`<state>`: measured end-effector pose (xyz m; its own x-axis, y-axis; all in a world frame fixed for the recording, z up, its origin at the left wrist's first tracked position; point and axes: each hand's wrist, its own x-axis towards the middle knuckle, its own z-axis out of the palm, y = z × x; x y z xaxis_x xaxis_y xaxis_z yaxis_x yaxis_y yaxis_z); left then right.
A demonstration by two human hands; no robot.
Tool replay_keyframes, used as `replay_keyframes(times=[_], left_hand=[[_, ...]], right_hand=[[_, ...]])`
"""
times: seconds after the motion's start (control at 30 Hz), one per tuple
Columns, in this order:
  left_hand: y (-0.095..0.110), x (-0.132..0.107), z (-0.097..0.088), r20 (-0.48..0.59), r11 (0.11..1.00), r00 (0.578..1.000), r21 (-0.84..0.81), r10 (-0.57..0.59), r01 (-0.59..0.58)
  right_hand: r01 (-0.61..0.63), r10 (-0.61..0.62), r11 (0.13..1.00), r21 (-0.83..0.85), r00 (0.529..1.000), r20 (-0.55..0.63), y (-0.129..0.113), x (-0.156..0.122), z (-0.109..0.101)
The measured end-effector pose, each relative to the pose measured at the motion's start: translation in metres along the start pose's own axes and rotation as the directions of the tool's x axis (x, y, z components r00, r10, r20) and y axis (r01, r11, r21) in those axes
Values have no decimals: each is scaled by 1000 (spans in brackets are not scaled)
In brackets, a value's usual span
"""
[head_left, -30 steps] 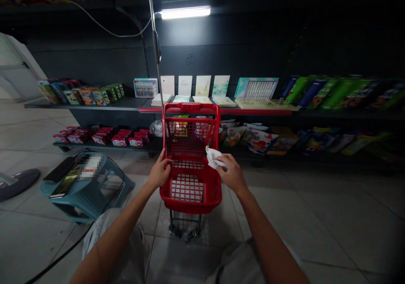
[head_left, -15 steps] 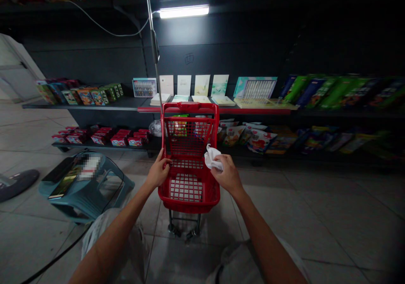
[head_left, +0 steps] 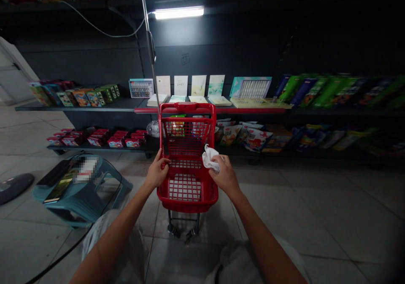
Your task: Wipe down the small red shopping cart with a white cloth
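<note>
Writing like a little box (head_left: 185,59) marks the black metal back panel (head_left: 228,44), upper middle. Mid-frame, the left hand (head_left: 157,169) grips the red plastic shopping cart (head_left: 186,207); apart, the right hand (head_left: 224,174) pinches a crumpled white cloth (head_left: 209,157).

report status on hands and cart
Left hand on side rim of red cart. Right hand holding white cloth by opposite rim. Stool off left, shelf beyond.

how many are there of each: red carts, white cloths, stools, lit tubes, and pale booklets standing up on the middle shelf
Red cart: 1
White cloth: 1
Stool: 1
Lit tube: 1
Standing pale booklets: 4
Total: 8
</note>
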<state>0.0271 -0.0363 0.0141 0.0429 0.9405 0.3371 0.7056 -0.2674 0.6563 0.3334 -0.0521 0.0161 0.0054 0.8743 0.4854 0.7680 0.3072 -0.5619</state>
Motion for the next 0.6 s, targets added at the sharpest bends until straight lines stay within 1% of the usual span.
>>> replay_keyframes(times=[0.2, 0.43, 0.6], left_hand=[[9, 6, 7, 0, 1000, 1000, 6, -13, 13], [25, 15, 26, -2, 998, 999, -37, -42, 42], [33, 21, 36, 18, 998, 999, -45, -51, 52]], right_hand=[[-36, 36, 999, -11, 999, 2, 7, -2, -3], [-73, 73, 997, 1, 997, -17, 26, -4, -11], [-75, 75, 997, -15, 997, -9, 32, -9, -21]])
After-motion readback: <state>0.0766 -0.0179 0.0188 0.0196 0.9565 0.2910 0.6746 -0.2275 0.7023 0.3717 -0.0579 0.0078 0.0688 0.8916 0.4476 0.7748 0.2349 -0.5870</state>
